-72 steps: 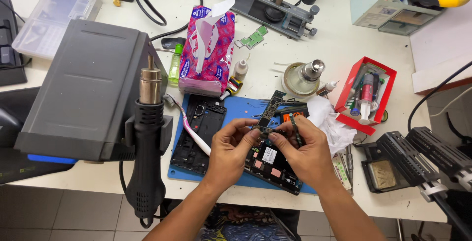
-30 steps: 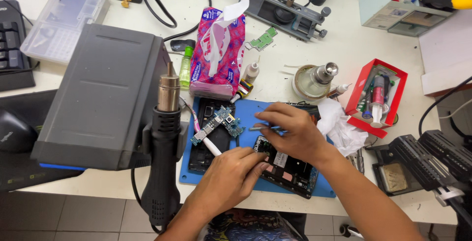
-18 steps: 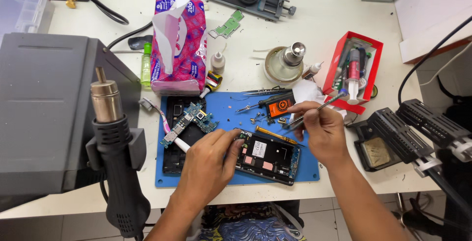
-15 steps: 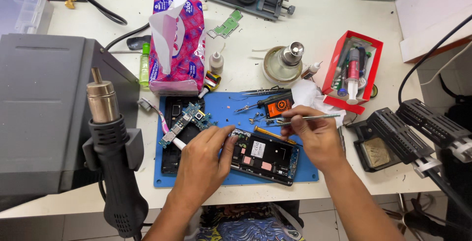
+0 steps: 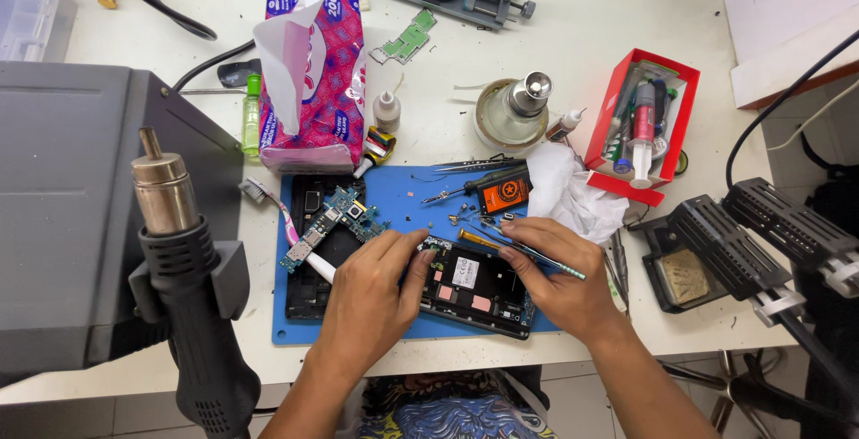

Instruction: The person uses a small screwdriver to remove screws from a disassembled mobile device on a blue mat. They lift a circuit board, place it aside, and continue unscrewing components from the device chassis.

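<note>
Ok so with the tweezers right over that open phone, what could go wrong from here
1. The right hand holds tweezers with their tips over the opened phone; a slip could scratch or short exposed parts.
2. Tiny loose screws lie on the blue mat right beside the hands; a nudge could scatter them.
3. The left hand steadies the phone only by its edge, so it may shift.

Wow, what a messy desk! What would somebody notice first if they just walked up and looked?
Probably the two hands in the middle: the left hand steadies an opened phone on the blue mat, while the right hand holds thin tweezers over it. A big black hot-air gun stands at the front left, and a bright pink tissue pack sits behind the mat.
</note>
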